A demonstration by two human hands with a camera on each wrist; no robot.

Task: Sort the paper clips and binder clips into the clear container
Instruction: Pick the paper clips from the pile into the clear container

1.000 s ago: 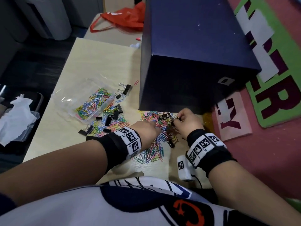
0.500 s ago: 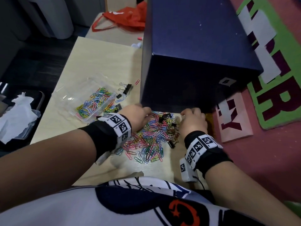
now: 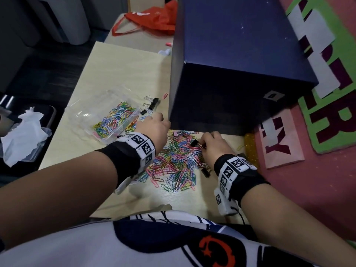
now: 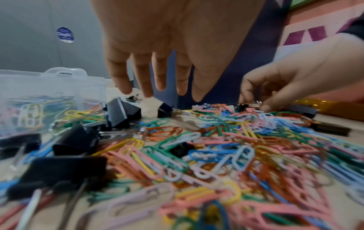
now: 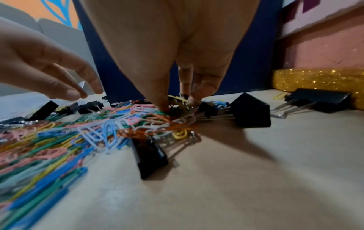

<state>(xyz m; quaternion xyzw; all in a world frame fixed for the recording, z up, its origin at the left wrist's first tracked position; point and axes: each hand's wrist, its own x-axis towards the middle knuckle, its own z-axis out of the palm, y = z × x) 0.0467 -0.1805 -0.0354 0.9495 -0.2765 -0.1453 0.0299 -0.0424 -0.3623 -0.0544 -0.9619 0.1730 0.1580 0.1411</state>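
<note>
A heap of coloured paper clips point(image 3: 177, 160) mixed with black binder clips point(image 4: 120, 113) lies on the pale table in front of a dark blue box. To its left stands the clear container point(image 3: 107, 116), partly filled with paper clips. My left hand point(image 3: 163, 120) hovers over the heap's far left corner beside the container, fingers hanging straight and holding nothing point(image 4: 161, 93). My right hand point(image 3: 201, 144) is down in the heap's right edge, where thumb and fingers point(image 5: 178, 104) pinch a small black binder clip point(image 3: 194, 142) among tangled clips.
The dark blue box point(image 3: 231, 74) walls off the table's far right. More binder clips point(image 3: 152, 105) lie behind the container, and others point(image 5: 250, 110) sit right of my right hand. A gold glitter strip point(image 5: 315, 79) and a pink foam wall border the right. An orange bag point(image 3: 154, 22) lies far back.
My left hand left the middle of the heap and swung left toward the container, now hanging open. My right hand stayed at the heap's right edge and closed on a binder clip.
</note>
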